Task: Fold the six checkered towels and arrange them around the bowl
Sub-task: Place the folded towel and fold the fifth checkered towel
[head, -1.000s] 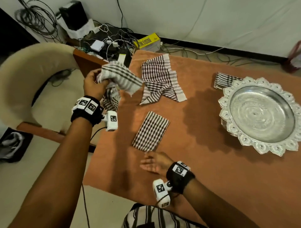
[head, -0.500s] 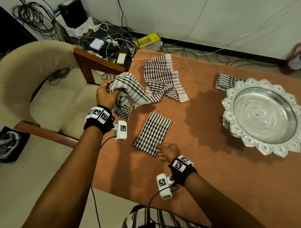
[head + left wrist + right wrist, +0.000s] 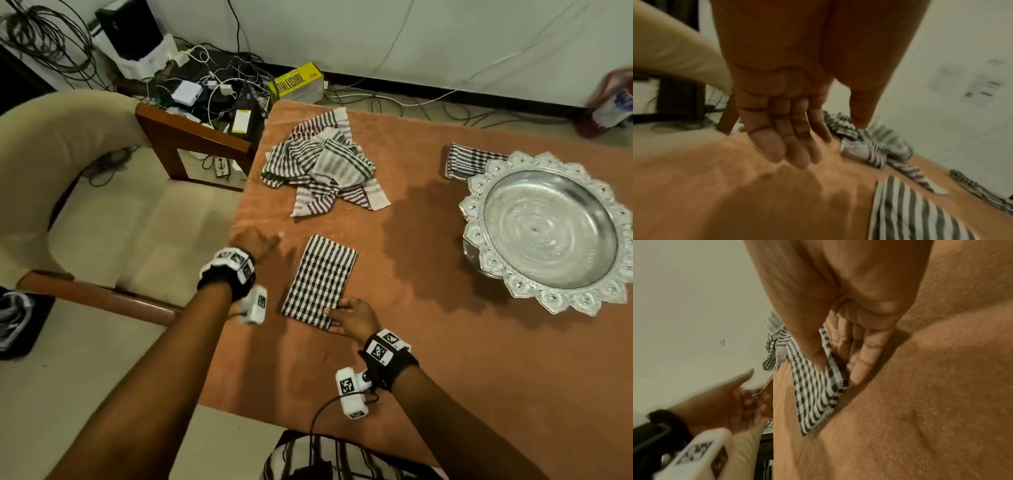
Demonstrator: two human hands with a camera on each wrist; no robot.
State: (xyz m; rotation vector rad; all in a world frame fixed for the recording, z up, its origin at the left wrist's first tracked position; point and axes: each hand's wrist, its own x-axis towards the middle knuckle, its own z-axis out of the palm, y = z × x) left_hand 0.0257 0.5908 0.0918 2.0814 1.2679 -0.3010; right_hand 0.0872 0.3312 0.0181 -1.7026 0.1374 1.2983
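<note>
folded towel (image 3: pixel 319 281) left of bowl (image 3: pixel 548 233)

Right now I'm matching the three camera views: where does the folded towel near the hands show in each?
Head: folded towel, centre, right hand at its near corner.
Left wrist: folded towel, bottom right.
Right wrist: folded towel, centre, pinched by thumb.
Shared landmark: crumpled towel pile beyond it.

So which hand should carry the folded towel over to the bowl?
Right. The right hand already pinches the folded towel's near corner and lies on the bowl's side. The left hand is open and empty, farther away.
</note>
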